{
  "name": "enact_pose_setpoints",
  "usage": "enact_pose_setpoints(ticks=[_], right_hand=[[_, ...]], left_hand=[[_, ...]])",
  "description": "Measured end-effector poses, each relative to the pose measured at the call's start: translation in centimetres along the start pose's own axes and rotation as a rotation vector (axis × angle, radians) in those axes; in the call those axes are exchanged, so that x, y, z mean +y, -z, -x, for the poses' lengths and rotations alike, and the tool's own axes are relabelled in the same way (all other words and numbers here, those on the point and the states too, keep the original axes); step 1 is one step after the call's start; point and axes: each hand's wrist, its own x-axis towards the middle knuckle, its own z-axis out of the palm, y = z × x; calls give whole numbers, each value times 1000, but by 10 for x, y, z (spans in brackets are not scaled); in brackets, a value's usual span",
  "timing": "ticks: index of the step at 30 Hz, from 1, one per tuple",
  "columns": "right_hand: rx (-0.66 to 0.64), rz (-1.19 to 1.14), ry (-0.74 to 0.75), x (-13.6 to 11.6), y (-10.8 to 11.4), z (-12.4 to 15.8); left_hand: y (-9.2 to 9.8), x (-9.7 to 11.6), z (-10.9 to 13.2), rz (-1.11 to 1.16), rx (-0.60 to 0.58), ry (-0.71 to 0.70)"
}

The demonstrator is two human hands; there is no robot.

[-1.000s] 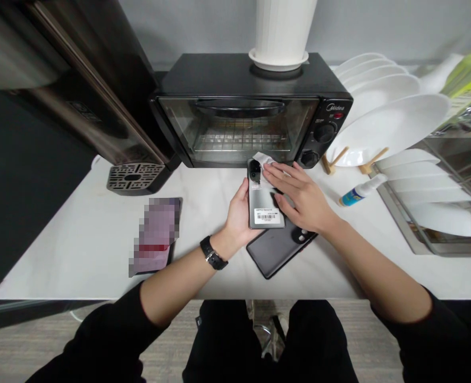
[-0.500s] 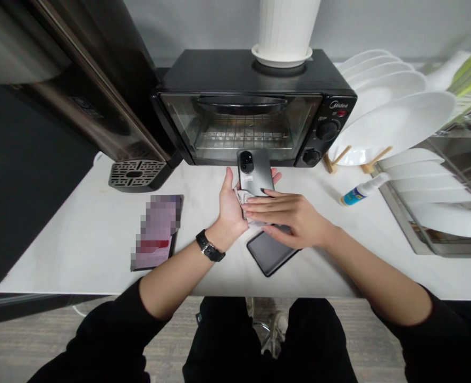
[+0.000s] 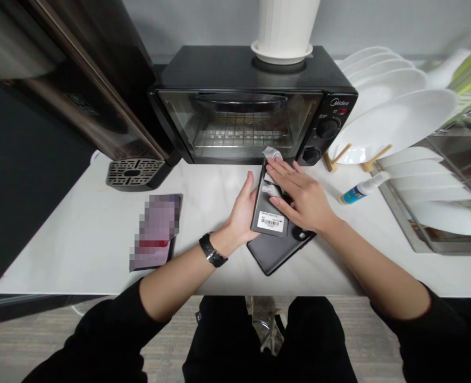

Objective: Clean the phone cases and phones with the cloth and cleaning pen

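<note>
My left hand [image 3: 243,213] holds a grey smartphone [image 3: 259,210] from its left side, thumb pointing up. The phone's back faces me, with a white barcode label [image 3: 271,221] near the lower end. My right hand [image 3: 305,194] presses a crumpled white wipe [image 3: 272,153] onto the upper part of the phone, its fingers lying across and hiding much of it. Beneath the phone, a dark phone case [image 3: 277,254] with a camera cutout lies on the counter. A second phone [image 3: 156,234], its screen blurred out, lies to the left of my left forearm.
A black toaster oven [image 3: 239,159] stands behind my hands, with a white pot [image 3: 287,26] on top. A small spray bottle [image 3: 359,191] lies or leans at right, near plates [image 3: 403,122] in a wooden rack. A drip tray [image 3: 135,173] juts out at left.
The phone has swung round in my left hand, so its labelled end now points towards me. My right hand with the wipe has moved up to the phone's far end.
</note>
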Motion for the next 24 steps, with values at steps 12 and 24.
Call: enact_pose_setpoints(ticks=[12,24], right_hand=[[128,-229,474,-10,-8,10],[-8,-14,51,13,-2,2]], left_hand=[[6,3,0,58,-96,-60],[3,4,1,12,-17,30]])
